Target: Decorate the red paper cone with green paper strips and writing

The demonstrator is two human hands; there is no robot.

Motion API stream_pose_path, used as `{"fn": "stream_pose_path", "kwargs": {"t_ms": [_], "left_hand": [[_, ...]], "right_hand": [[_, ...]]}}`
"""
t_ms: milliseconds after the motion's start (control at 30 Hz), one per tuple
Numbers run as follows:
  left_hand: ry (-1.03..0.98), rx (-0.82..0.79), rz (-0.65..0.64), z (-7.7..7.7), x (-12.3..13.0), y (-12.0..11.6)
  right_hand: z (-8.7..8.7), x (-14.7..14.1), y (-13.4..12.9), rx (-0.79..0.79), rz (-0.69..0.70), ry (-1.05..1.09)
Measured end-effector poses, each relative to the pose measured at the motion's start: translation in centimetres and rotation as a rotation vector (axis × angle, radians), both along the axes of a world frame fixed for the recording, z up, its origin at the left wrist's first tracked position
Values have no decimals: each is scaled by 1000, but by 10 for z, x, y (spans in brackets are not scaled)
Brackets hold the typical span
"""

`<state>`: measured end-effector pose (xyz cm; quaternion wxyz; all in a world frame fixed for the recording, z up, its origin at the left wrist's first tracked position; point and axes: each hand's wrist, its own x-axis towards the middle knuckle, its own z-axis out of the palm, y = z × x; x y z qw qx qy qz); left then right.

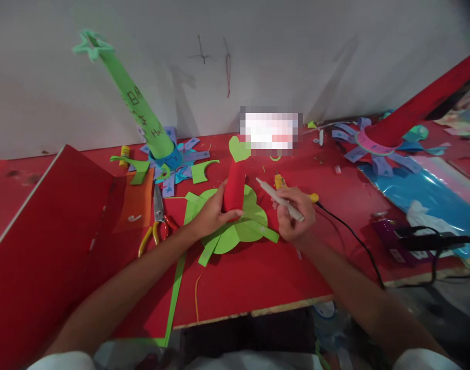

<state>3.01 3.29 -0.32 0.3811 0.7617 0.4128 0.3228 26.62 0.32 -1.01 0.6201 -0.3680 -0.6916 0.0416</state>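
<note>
My left hand [218, 211] is wrapped round the lower part of a red paper tube [235, 187], which stands on a green flower-shaped paper base [229, 241]. A green paper heart [239, 149] shows at the tube's top. Green paper strips [209, 249] stick out from the base. In my right hand [296, 213] is a whitish marker [275, 194], its tip pointing up and left toward the tube, apart from it. Just behind that hand lies a yellow glue gun [280, 181], partly hidden, with a black cord.
Scissors [160, 208] and yellow-handled pliers lie left of the base. A tall green paper tube [136, 97] stands behind at left, a red tube [419, 108] at right. A red folded board [53, 231] rises on the left. The cord [354, 234] crosses the red table's right side.
</note>
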Motion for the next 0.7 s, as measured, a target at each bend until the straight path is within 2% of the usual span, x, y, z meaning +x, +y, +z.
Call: {"fn": "stream_pose_path", "kwargs": {"t_ms": [67,167,367,533,700], "left_hand": [[-41,40,-28,-3,-1,1],[-75,77,-54,-4,-2,1],[-49,49,26,0,0,-2],[-38,94,6,1,1,0],[-21,109,16,3,2,-1]], "right_hand": [[3,-4,-3,208,-6,-56],[11,-12,-5,307,29,-169],[17,-13,-8,298,110,-336],[20,-12,-9,284,174,-414],[25,-12,-10,297,162,-467]]}}
